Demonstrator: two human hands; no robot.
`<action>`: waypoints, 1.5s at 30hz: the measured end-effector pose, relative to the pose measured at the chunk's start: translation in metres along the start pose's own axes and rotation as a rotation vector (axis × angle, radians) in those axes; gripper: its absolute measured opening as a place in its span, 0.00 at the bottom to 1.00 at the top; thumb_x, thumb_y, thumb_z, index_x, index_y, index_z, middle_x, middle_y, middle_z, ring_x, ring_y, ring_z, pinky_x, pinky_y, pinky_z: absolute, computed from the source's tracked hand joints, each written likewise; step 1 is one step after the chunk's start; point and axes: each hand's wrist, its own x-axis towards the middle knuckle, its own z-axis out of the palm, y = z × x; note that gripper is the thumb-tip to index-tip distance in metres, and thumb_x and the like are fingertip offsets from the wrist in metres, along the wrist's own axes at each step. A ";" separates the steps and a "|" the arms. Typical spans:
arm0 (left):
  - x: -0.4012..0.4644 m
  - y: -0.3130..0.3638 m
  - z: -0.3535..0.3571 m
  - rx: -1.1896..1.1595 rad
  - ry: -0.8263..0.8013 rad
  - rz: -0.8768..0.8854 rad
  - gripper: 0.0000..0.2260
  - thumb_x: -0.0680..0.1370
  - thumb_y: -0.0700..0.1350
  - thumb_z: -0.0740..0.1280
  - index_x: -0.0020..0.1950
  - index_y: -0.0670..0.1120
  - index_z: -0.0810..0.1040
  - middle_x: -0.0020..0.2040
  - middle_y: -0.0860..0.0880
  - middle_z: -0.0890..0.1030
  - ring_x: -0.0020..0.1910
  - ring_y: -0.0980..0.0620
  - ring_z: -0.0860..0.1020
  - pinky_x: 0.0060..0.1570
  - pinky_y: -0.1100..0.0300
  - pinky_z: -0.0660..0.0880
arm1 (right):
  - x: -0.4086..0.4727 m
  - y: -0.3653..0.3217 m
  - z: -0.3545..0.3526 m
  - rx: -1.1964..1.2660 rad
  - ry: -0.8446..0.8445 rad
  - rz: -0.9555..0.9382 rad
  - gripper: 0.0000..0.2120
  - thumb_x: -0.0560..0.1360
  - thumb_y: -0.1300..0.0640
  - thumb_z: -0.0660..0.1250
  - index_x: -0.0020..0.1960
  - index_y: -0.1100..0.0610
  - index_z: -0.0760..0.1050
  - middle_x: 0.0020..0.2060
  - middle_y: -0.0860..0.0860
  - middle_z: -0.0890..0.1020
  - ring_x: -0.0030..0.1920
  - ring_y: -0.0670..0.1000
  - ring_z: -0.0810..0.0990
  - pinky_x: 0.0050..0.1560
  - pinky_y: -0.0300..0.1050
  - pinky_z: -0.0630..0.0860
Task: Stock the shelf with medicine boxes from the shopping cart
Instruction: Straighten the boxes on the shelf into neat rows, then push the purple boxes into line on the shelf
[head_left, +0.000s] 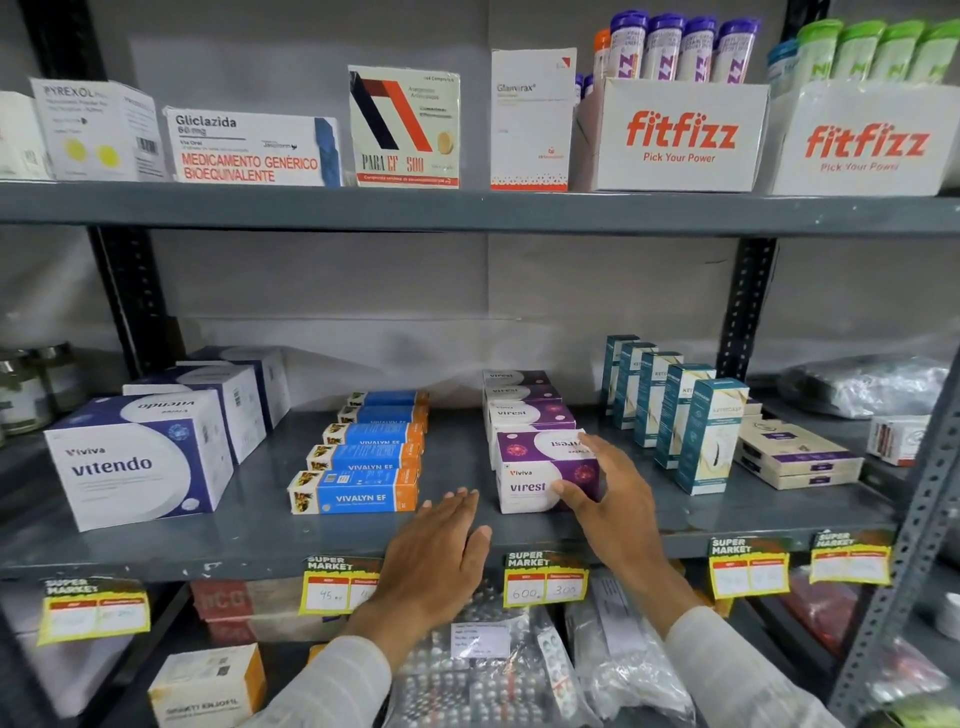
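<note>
Head view of a grey metal shelf stocked w/ medicine boxes. The right hand grips the front Virest box, a white and purple carton standing at the front of a row of like Virest boxes on the middle shelf. The right fingers lie across the box's top right edge, and the thumb presses its front face near the lower right corner, so the box sits pinched between thumb and fingers. The box rests on the shelf, touching the one behind it.

The left hand lies flat, palm down, fingers together and straight, holding nothing. It sits over the shelf's front edge, between the Vivalyn EF boxes on its left and the Virest box on its right, apart from both.

Further left stand Vitendo boxes; right of the Virest row, tall teal boxes. Yellow price tags hang along the shelf lip. The upper shelf carries Fitfizz cartons w/ tubes. Both sleeves are white.
</note>
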 end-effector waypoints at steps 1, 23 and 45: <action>-0.003 0.000 -0.008 -0.078 0.048 -0.020 0.27 0.84 0.61 0.49 0.82 0.52 0.59 0.82 0.52 0.64 0.80 0.54 0.62 0.78 0.54 0.58 | -0.001 -0.006 0.000 -0.024 0.026 -0.034 0.31 0.76 0.47 0.74 0.76 0.49 0.68 0.74 0.50 0.72 0.71 0.51 0.71 0.62 0.33 0.69; -0.123 -0.244 -0.108 0.279 0.288 -0.287 0.31 0.82 0.60 0.46 0.74 0.45 0.75 0.74 0.46 0.76 0.76 0.48 0.71 0.79 0.49 0.60 | -0.025 -0.169 0.173 -0.087 -0.198 -0.394 0.13 0.77 0.58 0.71 0.61 0.54 0.82 0.59 0.49 0.84 0.61 0.51 0.81 0.64 0.43 0.73; -0.085 -0.308 -0.197 -1.072 0.426 -0.508 0.28 0.80 0.70 0.44 0.50 0.66 0.84 0.46 0.69 0.86 0.49 0.71 0.82 0.59 0.60 0.69 | -0.057 -0.302 0.314 0.912 -0.723 0.266 0.36 0.78 0.31 0.59 0.82 0.44 0.57 0.70 0.44 0.77 0.71 0.47 0.72 0.76 0.52 0.65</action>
